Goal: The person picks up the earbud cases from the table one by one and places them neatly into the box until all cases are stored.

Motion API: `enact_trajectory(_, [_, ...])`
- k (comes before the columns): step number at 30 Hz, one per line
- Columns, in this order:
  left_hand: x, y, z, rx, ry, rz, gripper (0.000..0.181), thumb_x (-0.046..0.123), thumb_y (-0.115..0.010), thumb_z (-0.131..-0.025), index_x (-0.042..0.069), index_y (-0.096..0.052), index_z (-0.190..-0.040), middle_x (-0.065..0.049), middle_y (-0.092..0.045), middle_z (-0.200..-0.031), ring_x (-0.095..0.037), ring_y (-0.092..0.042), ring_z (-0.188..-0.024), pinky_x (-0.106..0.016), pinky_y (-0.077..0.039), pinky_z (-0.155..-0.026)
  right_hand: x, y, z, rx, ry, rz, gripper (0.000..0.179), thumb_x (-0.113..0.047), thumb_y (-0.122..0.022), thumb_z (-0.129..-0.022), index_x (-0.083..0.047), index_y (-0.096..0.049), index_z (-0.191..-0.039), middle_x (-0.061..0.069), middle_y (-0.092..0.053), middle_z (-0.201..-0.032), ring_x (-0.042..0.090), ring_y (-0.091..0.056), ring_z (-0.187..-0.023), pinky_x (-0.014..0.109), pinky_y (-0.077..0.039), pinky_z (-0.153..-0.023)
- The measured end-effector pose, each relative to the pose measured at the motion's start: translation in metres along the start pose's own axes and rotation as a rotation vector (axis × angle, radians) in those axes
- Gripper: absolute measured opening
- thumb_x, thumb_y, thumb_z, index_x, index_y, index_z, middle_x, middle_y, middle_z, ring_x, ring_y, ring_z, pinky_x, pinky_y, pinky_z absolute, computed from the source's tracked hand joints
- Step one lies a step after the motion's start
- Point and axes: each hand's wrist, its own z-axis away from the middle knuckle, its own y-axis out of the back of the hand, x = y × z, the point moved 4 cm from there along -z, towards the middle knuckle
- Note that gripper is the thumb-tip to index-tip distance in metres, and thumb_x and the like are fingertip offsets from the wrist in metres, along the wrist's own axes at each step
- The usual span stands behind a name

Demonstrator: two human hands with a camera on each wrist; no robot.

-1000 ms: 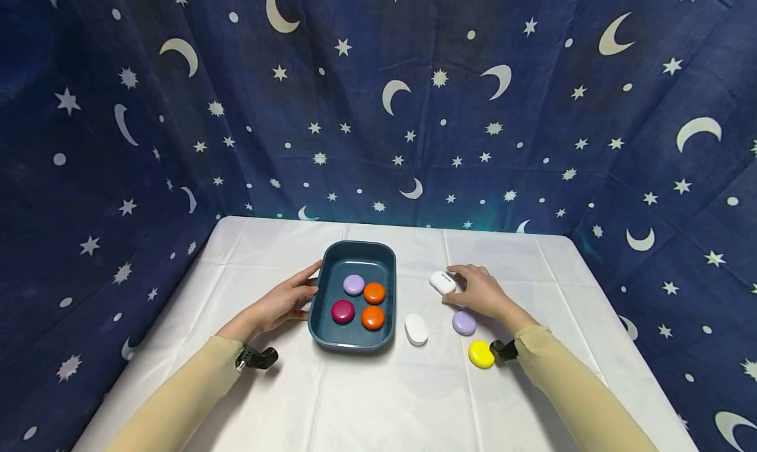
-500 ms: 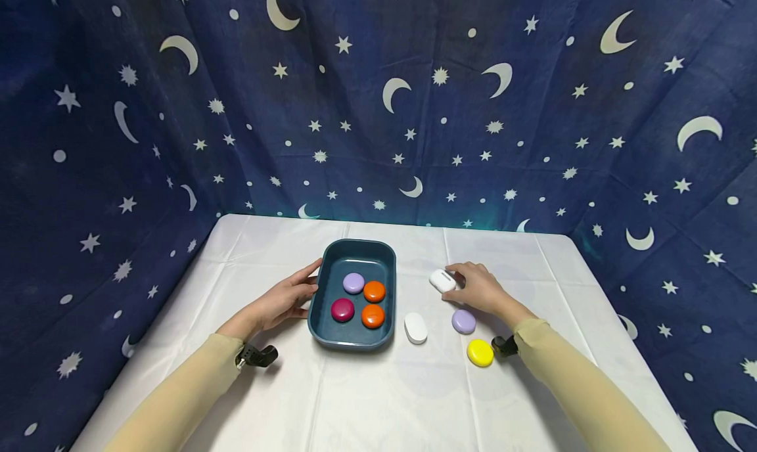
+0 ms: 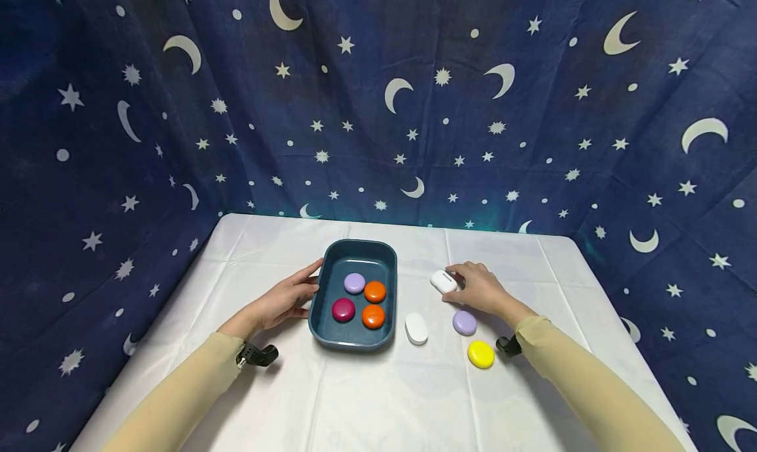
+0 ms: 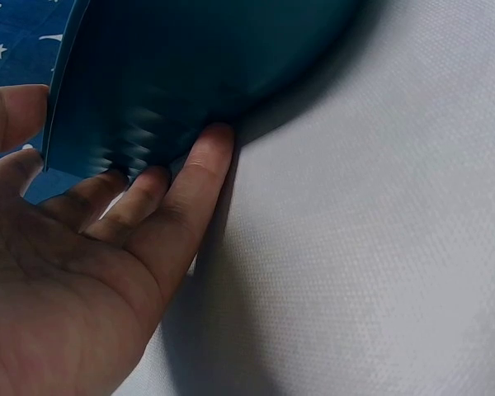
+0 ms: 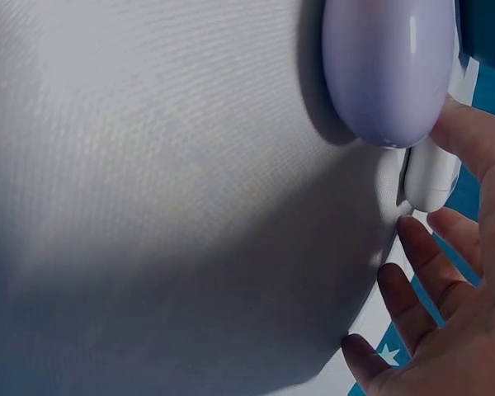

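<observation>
My left hand (image 3: 286, 301) touches the left wall of a dark blue tray (image 3: 316, 330). In the left wrist view, its fingers (image 4: 202, 169) extend against the tray's outer wall. A white earbud case (image 3: 442, 281) lies on the table to the tray's right. My right hand (image 3: 480, 291) pinches the case between thumb and forefinger. In the right wrist view, a lavender disc (image 5: 388, 70) partly hides the case (image 5: 431, 177) and the thumb's tip. Inside the tray are a lavender disc (image 3: 354, 283), a crimson disc (image 3: 343, 310) and two orange discs (image 3: 375, 292).
A white oval piece (image 3: 416, 328) lies just right of the tray. Nearer my right wrist are the loose lavender disc (image 3: 464, 322) and a yellow disc (image 3: 481, 354). A blue moon-and-star curtain (image 3: 378, 110) surrounds the white-covered table (image 3: 378, 399).
Hands, tray and case keep their places. Only the head view shifts very slightly.
</observation>
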Motion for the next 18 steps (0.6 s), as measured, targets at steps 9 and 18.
enact_trajectory(9, [0.0007, -0.0006, 0.0002, 0.002, 0.003, -0.014, 0.064, 0.020, -0.050, -0.108, 0.039, -0.023, -0.163, -0.017, -0.025, -0.164, -0.036, -0.041, -0.137, -0.042, -0.054, -0.084, 0.0010, -0.0004, -0.0026, -0.014, -0.003, -0.011, 0.073, -0.041, -0.084, -0.083, -0.010, -0.057, -0.144, 0.006, -0.063, -0.110, 0.027, -0.050, -0.102, 0.048, -0.041, -0.086])
enact_trajectory(18, [0.0021, -0.0005, 0.0016, 0.005, 0.013, -0.012, 0.065, 0.020, -0.051, -0.108, 0.039, -0.023, -0.163, -0.016, -0.024, -0.165, -0.037, -0.041, -0.139, -0.041, -0.055, -0.084, 0.0028, -0.0013, -0.0043, -0.007, 0.017, -0.041, 0.067, -0.036, -0.084, -0.085, -0.009, -0.060, -0.141, 0.007, -0.063, -0.115, 0.027, -0.052, -0.104, 0.050, -0.041, -0.089])
